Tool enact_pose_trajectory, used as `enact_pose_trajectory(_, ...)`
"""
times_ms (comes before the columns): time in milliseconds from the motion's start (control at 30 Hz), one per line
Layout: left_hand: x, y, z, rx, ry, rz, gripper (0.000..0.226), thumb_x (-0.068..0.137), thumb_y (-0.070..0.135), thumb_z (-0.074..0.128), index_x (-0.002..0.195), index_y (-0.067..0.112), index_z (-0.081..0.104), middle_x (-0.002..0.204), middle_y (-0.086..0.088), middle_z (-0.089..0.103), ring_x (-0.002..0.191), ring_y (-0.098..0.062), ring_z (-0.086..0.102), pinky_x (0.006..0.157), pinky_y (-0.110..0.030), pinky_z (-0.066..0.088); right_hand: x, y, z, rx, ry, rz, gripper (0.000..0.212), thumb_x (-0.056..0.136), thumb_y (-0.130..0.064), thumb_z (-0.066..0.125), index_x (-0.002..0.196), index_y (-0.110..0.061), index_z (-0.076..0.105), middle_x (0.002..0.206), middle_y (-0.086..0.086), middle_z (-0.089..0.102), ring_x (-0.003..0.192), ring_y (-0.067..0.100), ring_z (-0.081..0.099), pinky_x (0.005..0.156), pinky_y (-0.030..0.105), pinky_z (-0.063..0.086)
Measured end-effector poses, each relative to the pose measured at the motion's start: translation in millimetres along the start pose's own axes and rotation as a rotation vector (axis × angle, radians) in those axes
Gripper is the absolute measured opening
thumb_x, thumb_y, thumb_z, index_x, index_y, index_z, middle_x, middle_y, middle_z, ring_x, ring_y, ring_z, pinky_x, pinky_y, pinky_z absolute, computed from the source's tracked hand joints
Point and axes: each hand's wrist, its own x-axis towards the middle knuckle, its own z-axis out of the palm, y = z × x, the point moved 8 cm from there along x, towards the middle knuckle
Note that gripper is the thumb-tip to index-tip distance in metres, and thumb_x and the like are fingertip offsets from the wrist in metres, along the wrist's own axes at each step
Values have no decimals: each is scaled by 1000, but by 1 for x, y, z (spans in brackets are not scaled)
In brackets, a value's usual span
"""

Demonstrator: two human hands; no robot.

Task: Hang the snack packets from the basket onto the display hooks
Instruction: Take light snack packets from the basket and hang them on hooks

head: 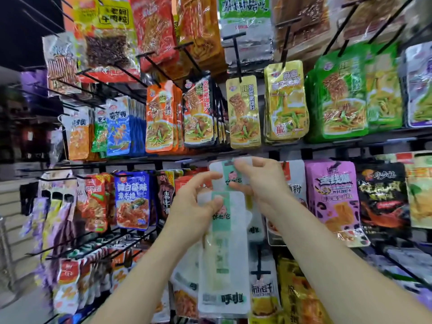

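Note:
Two long white snack packets with a mint-green label are in my hands, in front of the middle row of the display. My left hand (194, 204) pinches the top of the nearer white packet (224, 265), which hangs down toward me. My right hand (259, 181) pinches the top of the farther white packet (228, 174), raised to the level of the middle rail. The hook behind that packet is hidden by my fingers. The basket is out of view.
Black display hooks (236, 52) stick out toward me from the rack, loaded with coloured snack packets in rows. A purple packet (332, 195) hangs right of my hands, a blue packet (132, 199) to the left. Bare hooks (77, 244) project at the lower left.

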Motion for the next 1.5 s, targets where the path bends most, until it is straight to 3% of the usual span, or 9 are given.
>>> enact_pose_trajectory(233, 19, -3, 18, 224, -164, 54, 65, 91, 5, 56, 141, 44, 41, 135, 8, 54, 122, -14, 52, 100, -40, 48, -1, -1, -4, -42, 74, -69, 18, 91, -3, 61, 78, -12, 69, 85, 13, 68, 73, 23, 65, 49, 24, 54)
enact_pose_trajectory(467, 25, -12, 31, 240, -268, -5, 66, 92, 8, 59, 143, 42, 34, 94, 0, 62, 53, -5, 52, 52, -20, 45, -3, -11, -10, -482, 104, -276, 21, 95, -11, 52, 106, -23, 64, 90, -4, 67, 66, 5, 63, 56, 26, 53)
enact_pose_trajectory(567, 32, -15, 28, 224, -236, -21, 65, 87, 9, 64, 139, 40, 40, 96, -1, 63, 71, -13, 61, 69, -31, 56, -12, -24, -4, -694, 11, -408, 52, 91, 2, 45, 128, -34, 47, 80, -5, 58, 45, 3, 47, 46, 24, 38)
enact_pose_trajectory(733, 29, -17, 31, 155, -255, -63, 66, 85, 12, 68, 138, 40, 39, 111, -6, 61, 83, -16, 65, 76, -31, 57, -22, -34, 2, -1044, -4, -515, 49, 91, -5, 49, 133, -30, 50, 115, 7, 58, 85, 26, 56, 68, 33, 43)
enact_pose_trajectory(833, 27, -17, 32, 133, -254, -91, 69, 85, 13, 69, 141, 39, 37, 112, -7, 61, 89, -19, 67, 84, -39, 57, -19, -34, -1, -1076, -18, -485, 40, 92, -10, 47, 124, -29, 61, 125, 3, 58, 102, 24, 57, 81, 32, 46)
enact_pose_trajectory(1033, 27, -18, 41, 15, -289, -192, 76, 85, 3, 68, 145, 33, 33, 109, -7, 61, 85, -25, 69, 91, -43, 54, -7, -19, -6, -1081, -90, -345, 46, 94, -9, 44, 131, -31, 59, 125, 1, 65, 82, 17, 60, 67, 24, 41)
enact_pose_trajectory(1167, 28, -22, 47, -29, -295, -226, 74, 86, 3, 67, 147, 27, 31, 91, 1, 61, 76, -16, 62, 89, -38, 52, -4, -14, -5, -1168, -130, -291, 51, 93, -11, 43, 138, -34, 52, 79, -4, 59, 58, 9, 47, 50, 24, 34)
enact_pose_trajectory(1333, 23, -28, 53, 31, -322, -247, 75, 88, 4, 64, 148, 30, 29, 93, 3, 62, 74, -13, 62, 80, -26, 54, -5, -10, -2, -1483, -216, -228, 59, 96, -16, 43, 148, -40, 30, 128, 10, 60, 100, 29, 59, 68, 27, 41)
enact_pose_trajectory(1500, 32, -37, 58, 17, -333, -292, 81, 85, 0, 64, 151, 26, 24, 98, -8, 62, 80, -20, 58, 81, -30, 50, 10, -1, -4, -1206, -279, -88, 52, 94, -14, 42, 143, -31, 42, 102, 7, 63, 57, 13, 48, 48, 24, 35)
